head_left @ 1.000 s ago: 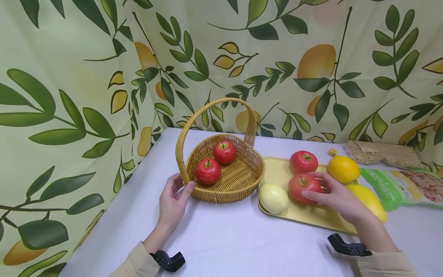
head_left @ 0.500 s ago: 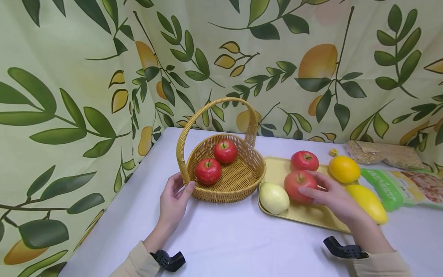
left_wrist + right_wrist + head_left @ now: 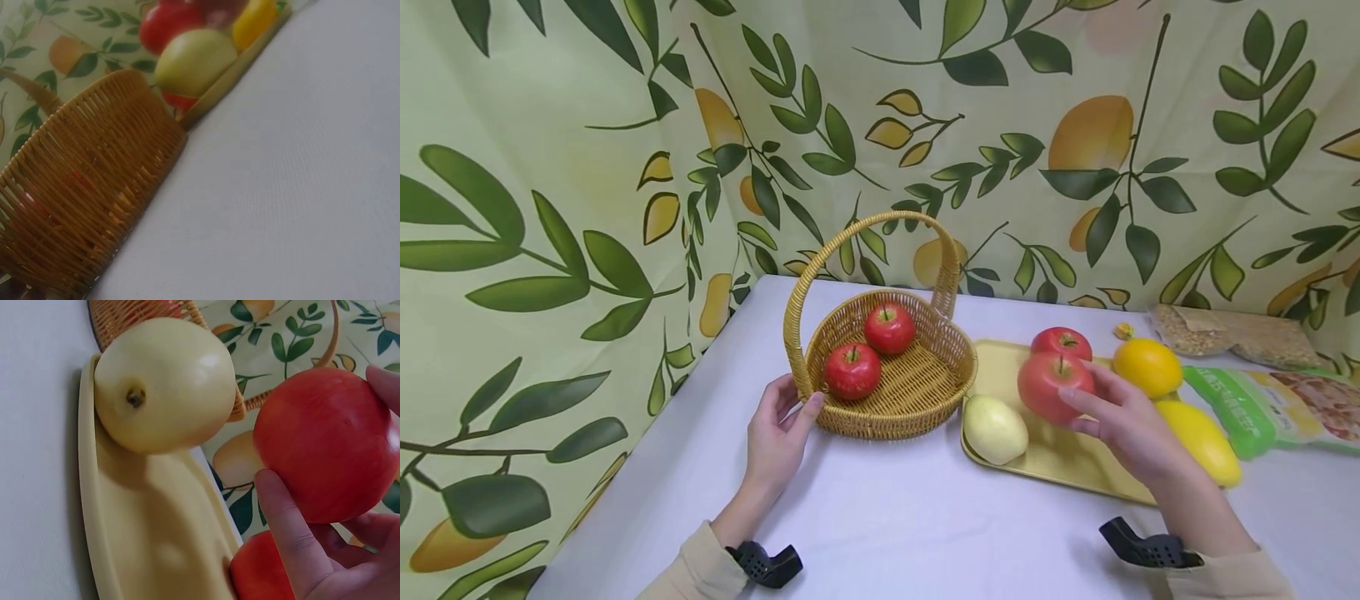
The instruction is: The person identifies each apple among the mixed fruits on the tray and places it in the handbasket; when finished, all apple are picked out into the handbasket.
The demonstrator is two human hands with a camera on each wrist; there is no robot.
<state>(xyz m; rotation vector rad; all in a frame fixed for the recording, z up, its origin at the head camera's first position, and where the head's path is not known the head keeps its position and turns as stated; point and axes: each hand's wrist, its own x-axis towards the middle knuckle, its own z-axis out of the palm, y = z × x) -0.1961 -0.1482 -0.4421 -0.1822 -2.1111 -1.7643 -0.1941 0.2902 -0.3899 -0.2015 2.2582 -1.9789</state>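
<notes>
Round red apple (image 3: 1041, 387): lifted higher above yellow tray (image 3: 1063, 462), gripped by right hand (image 3: 1123, 421)
Left hand (image 3: 777, 433): seemingly holding tan wicker basket (image 3: 880, 425)

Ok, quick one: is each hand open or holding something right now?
Left hand: touching the basket beside its handle; whether it grips can't be told.
Right hand: closed around a red apple, holding it.
</notes>
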